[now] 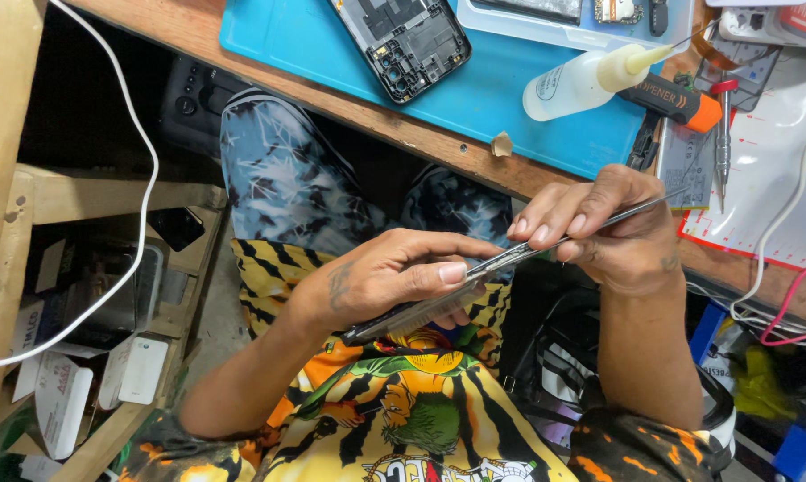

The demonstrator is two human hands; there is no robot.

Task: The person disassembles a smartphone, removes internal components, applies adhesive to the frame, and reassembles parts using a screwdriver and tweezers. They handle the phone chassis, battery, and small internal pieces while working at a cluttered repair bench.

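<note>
Phone (421, 311), dark and thin, is held edge-up over the person's lap, below the front edge of the worktop (331, 98). Left hand (385, 277) wraps around it, the fingers (452, 272) closed on its upper edge with the thumb pressed along the side. Right hand (608, 228) pinches a thin metal tool (590, 228) between thumb and fingers, which are closed tight on it; the tool's tip lies against the phone's edge just beside the left thumb, and its other end sticks out up and to the right.

On the worktop lies a blue mat (474, 89), and on it sits an opened phone body (407, 40) with its insides showing. Near the mat's right end a white squeeze bottle (581, 82) lies on its side, touching a black and orange tool (675, 100). A small screwdriver (722, 134) with a red cap lies further right. A white cable (144, 178) hangs down at the left.
</note>
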